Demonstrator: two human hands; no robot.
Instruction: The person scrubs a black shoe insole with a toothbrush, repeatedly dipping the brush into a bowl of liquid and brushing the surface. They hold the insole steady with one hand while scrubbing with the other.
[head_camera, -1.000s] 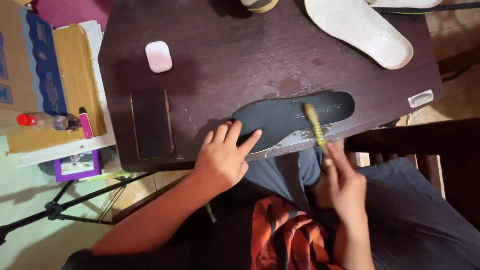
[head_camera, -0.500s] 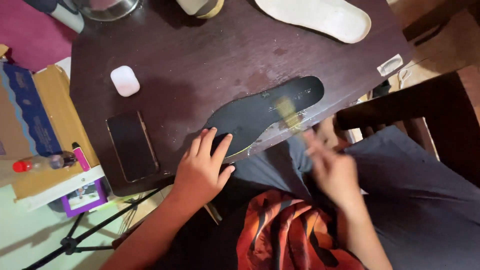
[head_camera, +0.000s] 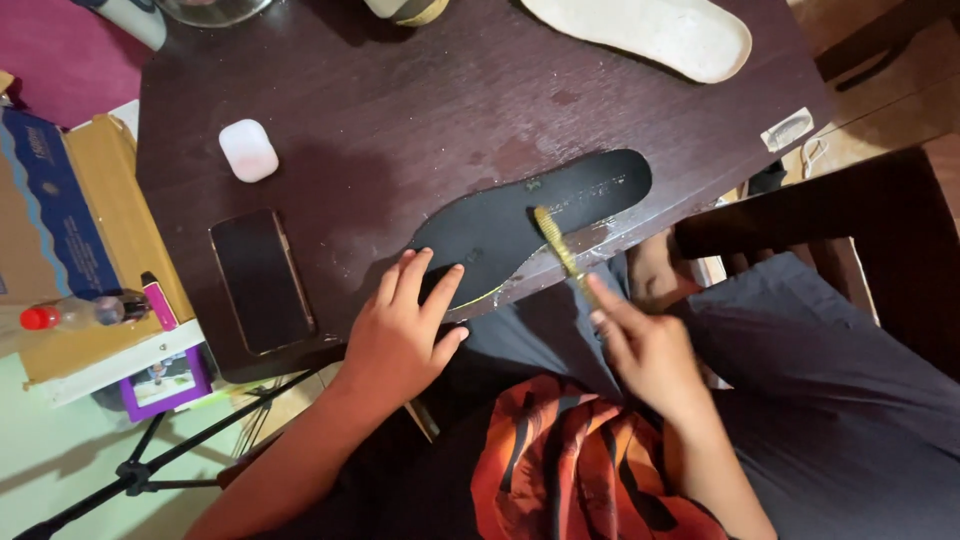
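At the table (head_camera: 420, 90) edge, your left hand (head_camera: 400, 335) presses flat and open on the insole's (head_camera: 500, 230) heel; it looks thin, floppy, light. Your right hand (head_camera: 645, 350), slightly blurred, pinches the brush (head_camera: 560, 248) shut.

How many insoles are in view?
2. A black insole lies at the table's near edge, held by the left hand and brushed by the right hand. A white insole lies at the far edge.
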